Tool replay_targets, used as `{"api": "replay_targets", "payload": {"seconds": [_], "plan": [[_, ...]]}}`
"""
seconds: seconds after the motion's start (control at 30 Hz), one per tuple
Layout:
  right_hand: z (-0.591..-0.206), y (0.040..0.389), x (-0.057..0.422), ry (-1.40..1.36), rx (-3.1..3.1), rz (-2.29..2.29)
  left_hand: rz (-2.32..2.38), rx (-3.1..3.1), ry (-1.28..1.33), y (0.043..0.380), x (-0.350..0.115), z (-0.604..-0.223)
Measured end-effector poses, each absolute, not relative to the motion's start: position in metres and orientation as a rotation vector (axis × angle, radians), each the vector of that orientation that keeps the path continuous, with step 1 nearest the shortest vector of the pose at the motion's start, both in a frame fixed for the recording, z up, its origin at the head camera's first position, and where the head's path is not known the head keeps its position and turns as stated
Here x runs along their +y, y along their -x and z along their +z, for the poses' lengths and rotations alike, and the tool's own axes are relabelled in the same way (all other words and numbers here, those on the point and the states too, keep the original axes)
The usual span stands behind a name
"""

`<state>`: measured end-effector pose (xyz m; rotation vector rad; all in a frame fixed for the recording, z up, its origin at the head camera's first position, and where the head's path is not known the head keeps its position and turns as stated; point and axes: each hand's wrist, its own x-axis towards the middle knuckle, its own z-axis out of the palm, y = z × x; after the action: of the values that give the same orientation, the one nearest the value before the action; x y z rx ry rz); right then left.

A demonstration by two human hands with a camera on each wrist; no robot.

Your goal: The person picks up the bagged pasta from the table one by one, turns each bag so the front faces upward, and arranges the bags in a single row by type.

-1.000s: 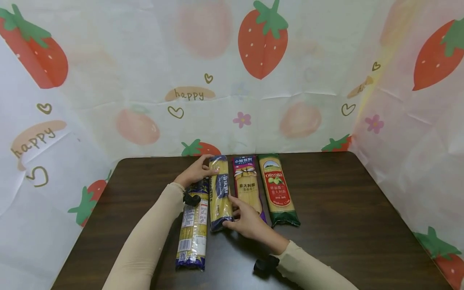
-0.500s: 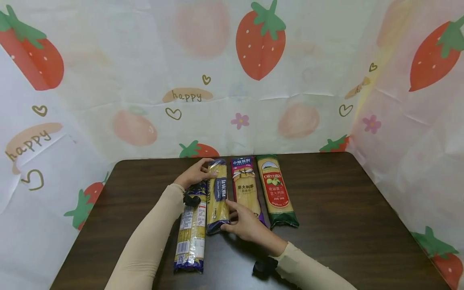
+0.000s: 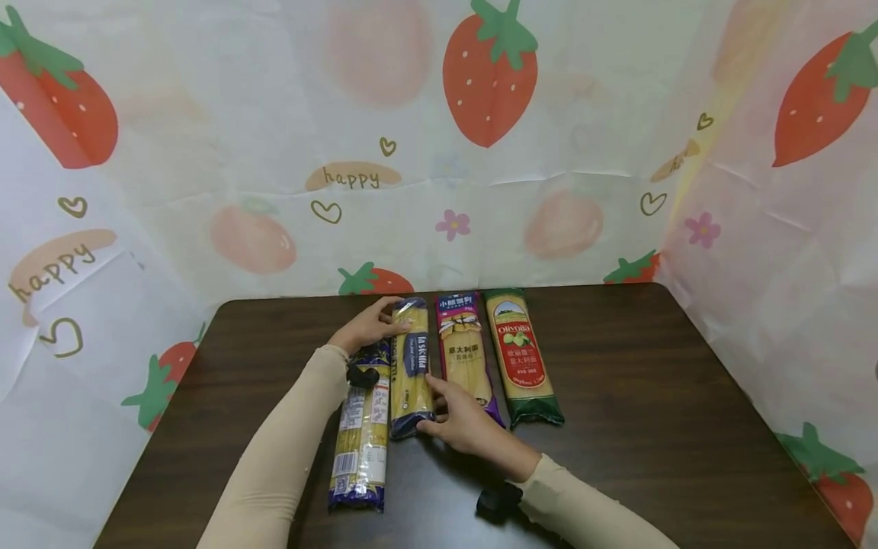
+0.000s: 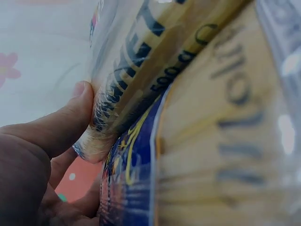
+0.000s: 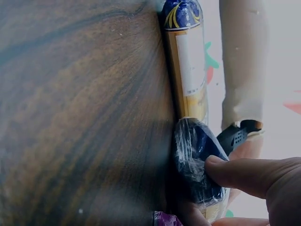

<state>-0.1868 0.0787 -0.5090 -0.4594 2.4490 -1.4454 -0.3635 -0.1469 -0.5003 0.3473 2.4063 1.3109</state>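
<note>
A clear spaghetti pack with dark blue ends and a blue label (image 3: 415, 354) is held by both hands. My left hand (image 3: 370, 326) grips its far end, with the thumb (image 4: 81, 106) against the wrapper in the left wrist view. My right hand (image 3: 469, 421) holds the near end, its thumb (image 5: 225, 172) pressing the dark blue wrapper (image 5: 195, 160). Left of it lies a yellow pasta pack (image 3: 360, 450) with blue ends and a barcode, its far end partly covered by the left hand and wrist. A purple-topped pasta pack (image 3: 466, 354) lies close on the right, partly behind the right hand.
A green-ended pasta pack with a red label (image 3: 524, 358) lies at the right of the row. All rest on a dark wooden table (image 3: 638, 396). Behind and beside it hangs a white sheet printed with strawberries (image 3: 384, 236).
The head view has shifted slightly. Both hands keep hold of the same spaghetti pack, which has moved only a little towards the near side beside the other packs.
</note>
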Motion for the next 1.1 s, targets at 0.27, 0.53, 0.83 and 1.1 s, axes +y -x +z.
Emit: {"api": "replay_targets", "payload": {"seconds": [0.27,0.53,0.83,1.1], "plan": [[-0.511,0.185,0.077,0.460,2.458,-1.420,1.294,2.438,-0.305,0.360,-0.150,-0.501],[-0.502,0.179,0.078,0.528,2.598,-1.129,1.299,2.469,-0.331,0.356,-0.157,-0.498],[-0.488,0.166,0.072,0.647,2.683,-1.044,1.183,2.672,-0.458,0.336,-0.187,-0.494],[-0.485,0.153,0.061,0.866,2.652,-1.039,0.981,2.730,-0.514,0.316,-0.205,-0.498]]}}
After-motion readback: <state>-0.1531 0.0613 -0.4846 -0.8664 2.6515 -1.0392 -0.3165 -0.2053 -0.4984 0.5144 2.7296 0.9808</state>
